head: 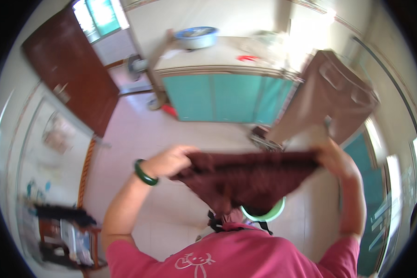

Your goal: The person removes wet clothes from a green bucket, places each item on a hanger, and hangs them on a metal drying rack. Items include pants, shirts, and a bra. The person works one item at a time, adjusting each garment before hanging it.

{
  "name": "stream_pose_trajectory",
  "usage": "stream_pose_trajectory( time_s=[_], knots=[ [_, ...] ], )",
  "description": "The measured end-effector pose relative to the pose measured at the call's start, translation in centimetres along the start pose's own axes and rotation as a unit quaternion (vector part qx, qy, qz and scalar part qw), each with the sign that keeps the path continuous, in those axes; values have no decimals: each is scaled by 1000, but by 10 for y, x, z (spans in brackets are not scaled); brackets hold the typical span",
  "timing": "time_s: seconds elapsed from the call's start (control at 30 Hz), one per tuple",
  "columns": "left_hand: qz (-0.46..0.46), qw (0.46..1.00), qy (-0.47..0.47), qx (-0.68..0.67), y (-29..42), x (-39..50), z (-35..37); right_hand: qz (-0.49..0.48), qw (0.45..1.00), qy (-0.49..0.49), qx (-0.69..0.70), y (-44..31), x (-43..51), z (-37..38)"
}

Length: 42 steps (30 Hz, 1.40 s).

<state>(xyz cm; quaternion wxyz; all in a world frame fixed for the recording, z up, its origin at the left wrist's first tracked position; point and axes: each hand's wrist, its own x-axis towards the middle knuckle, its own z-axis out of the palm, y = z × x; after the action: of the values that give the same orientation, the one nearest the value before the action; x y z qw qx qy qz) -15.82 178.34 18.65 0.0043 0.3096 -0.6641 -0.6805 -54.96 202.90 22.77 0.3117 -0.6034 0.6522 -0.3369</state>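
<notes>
A dark maroon garment (250, 177) is stretched out sideways before my chest, blurred by motion. My left hand (173, 161), with a dark green bangle (145, 172) at the wrist, grips its left end. At the other end my right hand (325, 153) holds the upper corner; its fingers are blurred. Below the cloth a light green basin (276, 212) shows in part on the floor, the rest covered by the garment. Beyond my right hand hangs a pair of brown trousers (328, 90).
A counter with turquoise doors (191, 99) stands ahead, bearing a blue-rimmed basin (196, 39) and a red item (247, 58). To the left are a brown door (69, 66), a fan (135, 66) and a wooden chair (95, 243) with dark cloth (64, 213) near it.
</notes>
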Motion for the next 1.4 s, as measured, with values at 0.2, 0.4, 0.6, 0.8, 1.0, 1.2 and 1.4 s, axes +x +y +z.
stream_pose_trajectory(
  time_s=[0.2,0.4,0.6,0.8,1.0,1.2,1.4],
  knots=[
    [198,974,98,54,68,45,-11,14,993,113,4,-65,45,-30],
    [331,925,94,163,129,38,15,-74,974,212,-16,-62,10,-59],
    [493,701,204,473,167,21,106,-169,947,269,-58,-116,-36,-22],
    [339,907,-184,168,124,84,155,-170,970,110,-135,-108,-59,7],
    [210,944,-142,-212,123,88,162,146,852,356,-355,-44,-163,-55],
    [190,926,-236,-226,118,84,196,443,506,488,-557,5,-236,-107],
    [238,929,-255,-121,128,77,197,423,511,483,-572,28,-253,-105]
  ],
)
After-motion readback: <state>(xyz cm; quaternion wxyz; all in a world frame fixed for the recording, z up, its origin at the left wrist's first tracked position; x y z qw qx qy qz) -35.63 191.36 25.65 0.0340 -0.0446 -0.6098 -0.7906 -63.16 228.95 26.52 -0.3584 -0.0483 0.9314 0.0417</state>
